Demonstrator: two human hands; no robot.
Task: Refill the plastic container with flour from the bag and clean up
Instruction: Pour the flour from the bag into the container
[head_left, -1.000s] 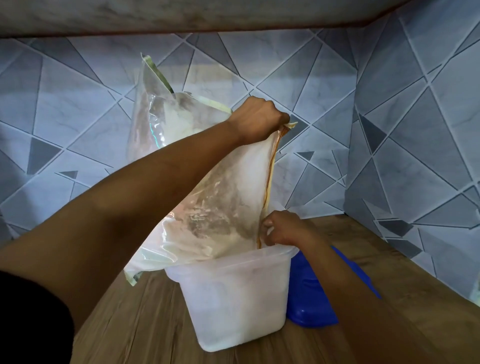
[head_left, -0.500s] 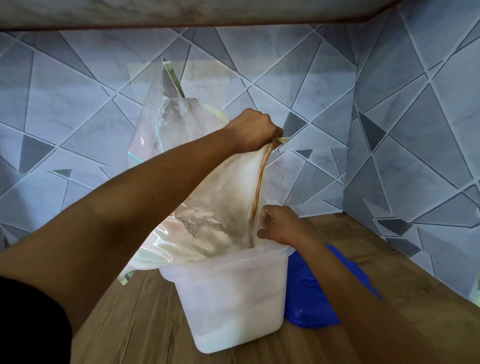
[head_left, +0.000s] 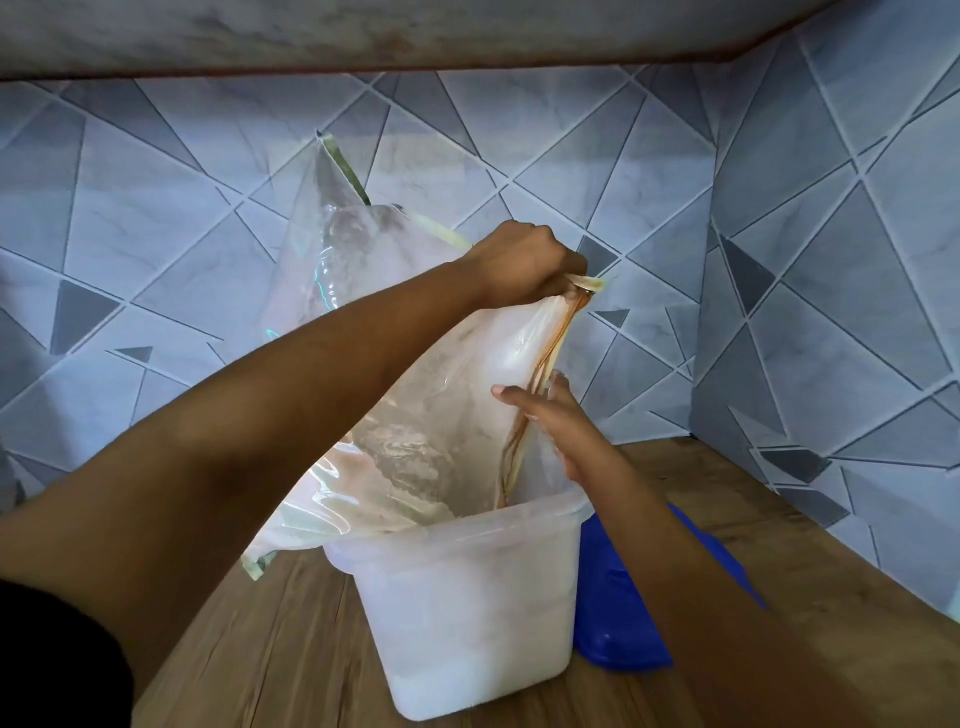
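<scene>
A clear plastic flour bag (head_left: 415, 395) hangs upside down over a translucent white plastic container (head_left: 467, 613) on the wooden counter. My left hand (head_left: 524, 265) grips the bag's upper corner, fist closed, holding it high. My right hand (head_left: 545, 415) is at the bag's lower edge just above the container's rim, fingers stretched out along the orange-striped seam; how firmly it holds is unclear. White flour lies in the container's bottom and clings inside the bag. The bag's mouth sits inside the container's opening.
A blue lid (head_left: 618, 618) lies flat on the wooden counter (head_left: 291, 649) right of the container, partly under my right forearm. Tiled walls (head_left: 831, 260) close the back and right corner. A shelf underside (head_left: 415, 31) runs overhead.
The bag's flour has slid down into the container, and the bag looks emptier. My right hand's fingers have gone from a closed pinch at the rim to stretched along the seam, slightly higher.
</scene>
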